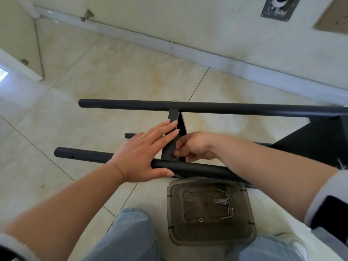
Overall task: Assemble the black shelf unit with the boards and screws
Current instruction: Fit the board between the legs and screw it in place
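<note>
Head view: shelf frame lies on its side on the tiled floor, both hands at the near joint.

My left hand [143, 151] lies flat, fingers straight, pressing the upright black board [172, 140] against the near tube [197, 169]. My right hand [194, 146] curls behind that board; whether it pinches a screw I cannot tell. Steel tubes look stiff, smooth, prone to roll, so I'd brace beside the joint. Spare screws [226, 206] sit in the tray [176, 219].
</note>
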